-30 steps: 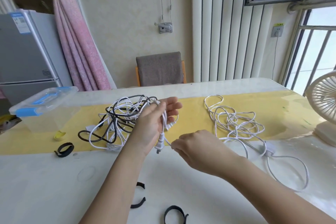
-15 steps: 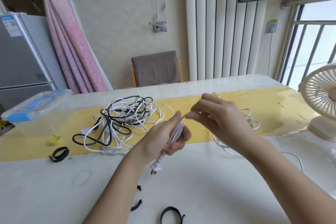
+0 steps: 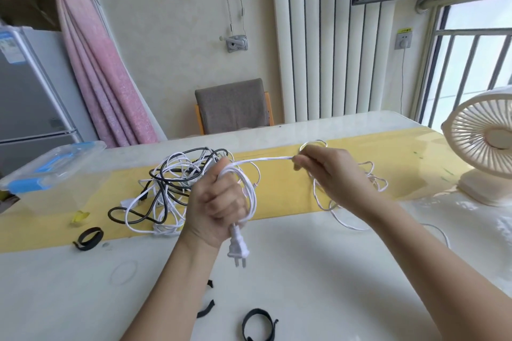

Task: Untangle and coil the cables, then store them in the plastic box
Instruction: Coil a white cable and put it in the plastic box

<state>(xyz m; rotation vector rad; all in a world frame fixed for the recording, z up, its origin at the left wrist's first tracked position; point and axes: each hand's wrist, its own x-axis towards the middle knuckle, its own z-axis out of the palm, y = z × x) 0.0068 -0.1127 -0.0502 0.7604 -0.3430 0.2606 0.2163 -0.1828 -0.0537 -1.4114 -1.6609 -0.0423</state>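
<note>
The left hand point(image 3: 219, 202) is fisted round one looped white cable point(image 3: 250, 194), its plug point(image 3: 237, 249) hanging below; right of it, the right hand point(image 3: 329, 174) pinches the same cable taut. Left of the left hand lie one black-and-white tangle point(image 3: 166, 188), three black straps, strand count unclear, and one plastic box point(image 3: 52, 171), cut off by the bench point(image 3: 332, 271) edge of view
</note>
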